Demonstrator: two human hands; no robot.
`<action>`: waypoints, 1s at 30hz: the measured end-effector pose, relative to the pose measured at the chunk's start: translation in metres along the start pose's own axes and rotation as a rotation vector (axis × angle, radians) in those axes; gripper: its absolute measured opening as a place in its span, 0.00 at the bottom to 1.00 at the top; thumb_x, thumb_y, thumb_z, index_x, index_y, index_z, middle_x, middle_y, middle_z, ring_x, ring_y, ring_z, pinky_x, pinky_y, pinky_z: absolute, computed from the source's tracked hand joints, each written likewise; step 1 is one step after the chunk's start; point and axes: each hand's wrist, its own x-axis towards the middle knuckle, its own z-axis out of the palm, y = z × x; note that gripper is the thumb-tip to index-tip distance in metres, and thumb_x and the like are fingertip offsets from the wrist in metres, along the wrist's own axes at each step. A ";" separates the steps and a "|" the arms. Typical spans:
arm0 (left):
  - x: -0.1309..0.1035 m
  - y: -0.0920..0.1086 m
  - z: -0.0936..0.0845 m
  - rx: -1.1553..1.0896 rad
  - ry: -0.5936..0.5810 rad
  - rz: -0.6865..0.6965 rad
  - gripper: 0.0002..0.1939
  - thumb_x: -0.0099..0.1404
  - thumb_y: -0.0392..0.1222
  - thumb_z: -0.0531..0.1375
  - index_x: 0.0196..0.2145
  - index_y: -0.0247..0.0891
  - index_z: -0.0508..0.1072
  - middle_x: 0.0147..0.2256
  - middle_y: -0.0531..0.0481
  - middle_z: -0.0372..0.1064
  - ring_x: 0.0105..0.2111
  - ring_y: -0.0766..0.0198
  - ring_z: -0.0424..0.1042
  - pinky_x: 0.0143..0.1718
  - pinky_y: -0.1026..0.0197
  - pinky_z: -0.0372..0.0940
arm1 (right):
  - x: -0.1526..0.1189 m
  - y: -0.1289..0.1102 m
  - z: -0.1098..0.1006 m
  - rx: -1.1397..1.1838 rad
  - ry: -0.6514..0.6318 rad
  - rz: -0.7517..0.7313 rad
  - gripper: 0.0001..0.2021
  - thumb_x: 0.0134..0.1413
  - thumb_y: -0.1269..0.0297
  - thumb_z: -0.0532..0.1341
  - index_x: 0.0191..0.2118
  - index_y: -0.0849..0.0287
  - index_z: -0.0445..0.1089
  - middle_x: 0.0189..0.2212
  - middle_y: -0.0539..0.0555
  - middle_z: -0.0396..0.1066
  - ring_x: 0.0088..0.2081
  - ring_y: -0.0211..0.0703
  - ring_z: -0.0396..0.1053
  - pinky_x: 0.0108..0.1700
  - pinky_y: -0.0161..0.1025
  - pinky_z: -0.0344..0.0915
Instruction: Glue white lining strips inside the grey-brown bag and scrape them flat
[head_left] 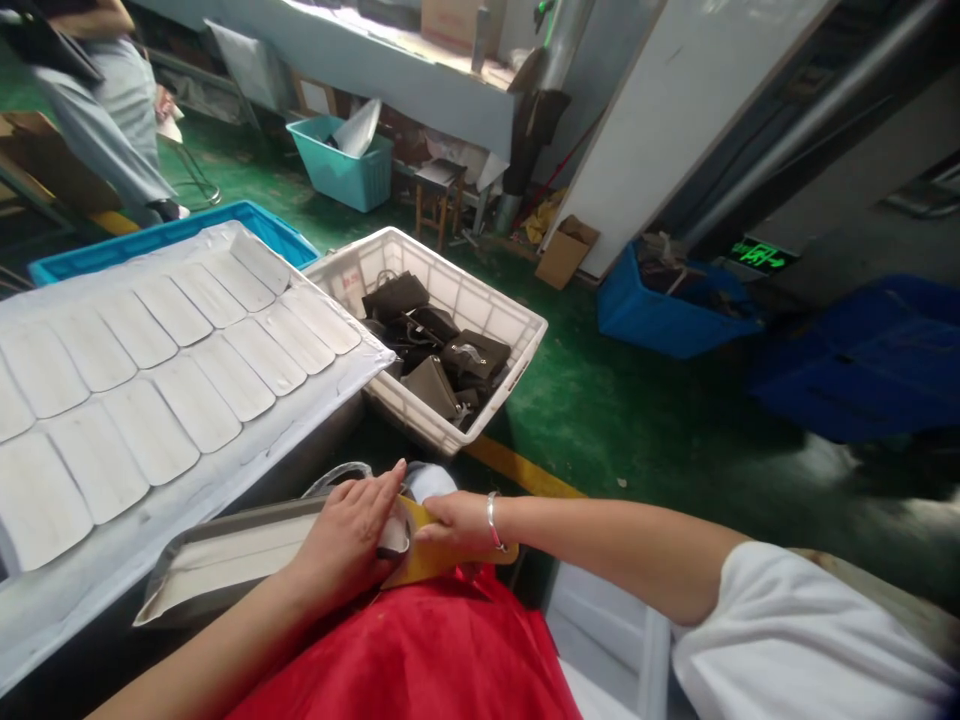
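Observation:
My left hand [351, 528] lies over the near end of a long dark-grey piece with a pale inner face [232, 562], fingers stretched out and pressed flat on it. My right hand [459, 522], with a silver bracelet at the wrist, grips a flat yellow plate-like tool [414, 568]. One edge of this tool meets the end of the grey piece, just beside my left fingertips. Both hands are over my red apron [405, 660]. A clear loop, partly hidden, shows behind the left hand.
At the left, a paper-covered table [315, 400] bears rows of white rounded panels [214, 398]. A white crate [517, 345] beyond it holds several dark bags [474, 355]. Blue bins [660, 320] stand at the right. A person's legs [112, 120] show at the upper left.

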 end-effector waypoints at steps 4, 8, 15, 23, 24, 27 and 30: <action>0.000 -0.002 -0.001 -0.014 -0.014 0.010 0.47 0.48 0.37 0.57 0.63 0.30 0.40 0.55 0.36 0.60 0.52 0.51 0.61 0.51 0.51 0.54 | 0.004 0.004 0.001 -0.214 -0.073 -0.095 0.11 0.54 0.56 0.58 0.31 0.60 0.66 0.23 0.48 0.67 0.25 0.37 0.65 0.27 0.31 0.62; -0.004 -0.009 0.000 -0.005 -0.006 0.053 0.45 0.48 0.35 0.56 0.62 0.30 0.43 0.57 0.36 0.57 0.54 0.51 0.59 0.54 0.52 0.53 | 0.003 0.004 0.002 -0.306 -0.071 -0.136 0.14 0.57 0.54 0.54 0.32 0.60 0.66 0.25 0.49 0.67 0.26 0.36 0.63 0.27 0.31 0.59; -0.009 -0.014 0.000 0.003 0.026 0.095 0.44 0.52 0.36 0.57 0.63 0.31 0.40 0.59 0.35 0.55 0.55 0.49 0.59 0.54 0.52 0.54 | 0.000 0.007 0.013 -0.209 -0.020 -0.115 0.14 0.58 0.53 0.53 0.35 0.61 0.65 0.29 0.51 0.68 0.29 0.37 0.63 0.28 0.31 0.58; -0.014 -0.028 -0.001 -0.074 0.001 0.184 0.52 0.53 0.51 0.61 0.64 0.34 0.33 0.61 0.35 0.51 0.57 0.48 0.56 0.56 0.51 0.51 | -0.007 0.010 0.028 -0.126 0.108 -0.074 0.15 0.58 0.53 0.52 0.36 0.60 0.66 0.28 0.51 0.68 0.29 0.39 0.64 0.30 0.33 0.59; -0.015 -0.030 -0.001 -0.099 -0.010 0.193 0.54 0.52 0.56 0.61 0.64 0.34 0.32 0.61 0.35 0.50 0.57 0.47 0.55 0.56 0.50 0.51 | -0.009 0.009 0.029 -0.107 0.126 -0.070 0.15 0.58 0.52 0.51 0.36 0.60 0.66 0.28 0.50 0.68 0.29 0.39 0.64 0.30 0.33 0.59; -0.017 -0.033 -0.002 -0.131 -0.022 0.203 0.59 0.50 0.64 0.60 0.64 0.36 0.30 0.60 0.34 0.51 0.57 0.46 0.56 0.56 0.49 0.51 | -0.011 0.010 0.035 -0.049 0.153 -0.051 0.15 0.58 0.52 0.51 0.37 0.59 0.66 0.27 0.50 0.68 0.28 0.39 0.64 0.29 0.32 0.59; -0.016 -0.033 -0.002 -0.117 -0.012 0.197 0.55 0.53 0.63 0.59 0.64 0.37 0.31 0.60 0.34 0.52 0.57 0.47 0.56 0.56 0.50 0.52 | -0.012 0.010 0.040 0.026 0.152 -0.011 0.16 0.57 0.52 0.51 0.38 0.59 0.65 0.27 0.50 0.68 0.27 0.38 0.64 0.28 0.32 0.59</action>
